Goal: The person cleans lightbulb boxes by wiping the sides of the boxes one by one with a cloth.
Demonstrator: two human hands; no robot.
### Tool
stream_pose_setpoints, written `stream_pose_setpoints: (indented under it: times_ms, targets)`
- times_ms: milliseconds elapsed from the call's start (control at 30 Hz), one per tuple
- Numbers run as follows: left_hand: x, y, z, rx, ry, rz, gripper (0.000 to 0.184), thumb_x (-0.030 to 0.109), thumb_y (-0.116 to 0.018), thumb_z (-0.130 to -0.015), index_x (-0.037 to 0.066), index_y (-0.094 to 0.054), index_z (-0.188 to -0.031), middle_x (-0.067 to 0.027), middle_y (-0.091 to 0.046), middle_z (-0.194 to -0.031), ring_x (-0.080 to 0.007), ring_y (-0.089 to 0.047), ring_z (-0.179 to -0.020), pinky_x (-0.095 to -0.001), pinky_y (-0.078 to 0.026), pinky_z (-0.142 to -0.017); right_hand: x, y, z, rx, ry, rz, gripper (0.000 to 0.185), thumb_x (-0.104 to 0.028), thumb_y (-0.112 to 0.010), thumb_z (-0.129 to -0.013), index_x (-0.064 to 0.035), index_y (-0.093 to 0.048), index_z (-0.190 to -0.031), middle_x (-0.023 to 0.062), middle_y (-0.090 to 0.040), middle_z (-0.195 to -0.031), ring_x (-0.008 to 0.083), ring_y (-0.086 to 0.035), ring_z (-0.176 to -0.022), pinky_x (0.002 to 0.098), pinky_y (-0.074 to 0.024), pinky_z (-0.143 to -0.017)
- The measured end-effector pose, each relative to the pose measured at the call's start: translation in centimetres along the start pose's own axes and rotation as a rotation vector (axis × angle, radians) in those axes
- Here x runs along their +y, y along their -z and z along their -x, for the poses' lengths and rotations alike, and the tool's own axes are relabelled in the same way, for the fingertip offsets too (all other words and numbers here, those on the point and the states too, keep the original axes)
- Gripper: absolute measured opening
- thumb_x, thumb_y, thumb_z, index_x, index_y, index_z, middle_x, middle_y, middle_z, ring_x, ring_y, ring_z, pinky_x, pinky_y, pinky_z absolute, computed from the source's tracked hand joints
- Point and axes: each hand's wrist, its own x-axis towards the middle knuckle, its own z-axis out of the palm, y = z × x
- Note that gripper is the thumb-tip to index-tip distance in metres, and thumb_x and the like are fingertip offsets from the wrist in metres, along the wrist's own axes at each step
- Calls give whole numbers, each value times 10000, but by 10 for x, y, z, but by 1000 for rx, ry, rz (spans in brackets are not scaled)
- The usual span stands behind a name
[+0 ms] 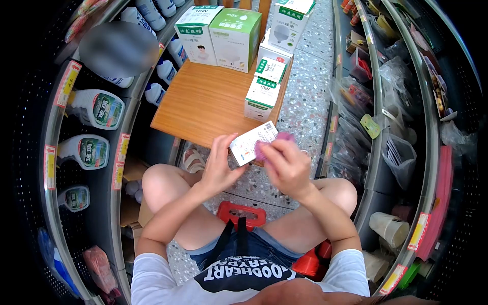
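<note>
A small white box (249,145) with printed text is tilted in front of me, near the front edge of the wooden stool (203,101). My left hand (219,165) grips its left end between thumb and fingers. Against the box's right part, my right hand (287,165) holds a purple cloth (264,151) bunched in closed fingers. On the stool's right side stand white and green 10W bulb boxes (262,96), with a taller bulb box (288,28) behind. Two larger bulb boxes (235,43) stand side by side at the back.
Shelves with spray bottles (101,109) and price tags run along the left. On the right, curved shelves hold bagged goods and a clear plastic bin (399,157). A red plastic item (243,213) lies between my legs, on the speckled floor (307,86).
</note>
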Motion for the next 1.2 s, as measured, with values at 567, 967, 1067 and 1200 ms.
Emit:
stream_pose_setpoints:
  times_ms: [567, 967, 1067, 1200]
  targets:
    - [-2, 2, 2, -96, 103, 20, 984, -21, -795, -663, -16, -293, -1509, -251, -505, -1291, -437, -512, -1207, -455, -443, -1035, -20, -35, 12, -251, -47, -7, 346, -83, -727, -715, -74, -706, -1061, 61, -614, -937, 233, -629, -783, 343, -517, -604]
    - [1, 4, -1, -121, 126, 36, 952, 41, -815, -708, 6, -303, -1510, -233, -500, -1243, -417, -528, -1158, -452, -454, -995, 11, -13, 9, -191, -203, 129, 320, -51, -713, -731, -99, -730, -1047, 60, -625, -935, 253, -653, -791, 373, -526, -642]
    - [1, 3, -1, -127, 117, -10, 1012, 50, -860, -682, -8, -293, -1519, -227, -521, -1265, -394, -544, -1172, -437, -470, -990, 19, -7, 8, -157, -243, 158, 295, -42, -699, -746, -82, -730, -1037, 72, -625, -942, 265, -655, -805, 378, -532, -667]
    - [0, 3, -1, -129, 114, -2, 1001, 57, -857, -694, -7, -291, -1517, -231, -510, -1286, -403, -527, -1201, -448, -454, -1015, 37, -1, 10, -122, -312, 256, 270, -33, -691, -768, -73, -730, -1031, 85, -627, -937, 271, -659, -820, 388, -533, -674]
